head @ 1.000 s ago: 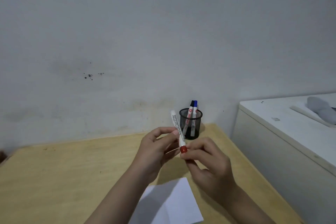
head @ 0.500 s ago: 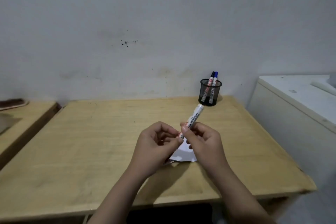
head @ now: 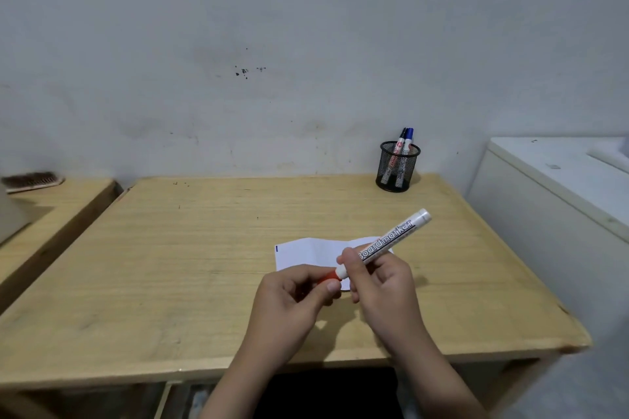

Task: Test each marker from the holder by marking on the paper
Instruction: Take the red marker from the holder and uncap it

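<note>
My right hand grips the white barrel of a red-capped board marker, which slants up to the right. My left hand pinches the marker's red cap at its lower end. Both hands hover just above a folded white paper lying on the wooden table. A black mesh holder stands at the table's back right corner, with two markers in it, one blue-capped and one black-capped.
A white cabinet stands close to the table's right side. A second wooden surface with a brush on it lies to the left. The wall rises directly behind the table.
The view has tilted down and drawn back, showing more of the table. The marker swung from upright to slanting right, now gripped by my right hand, my left on its cap.
</note>
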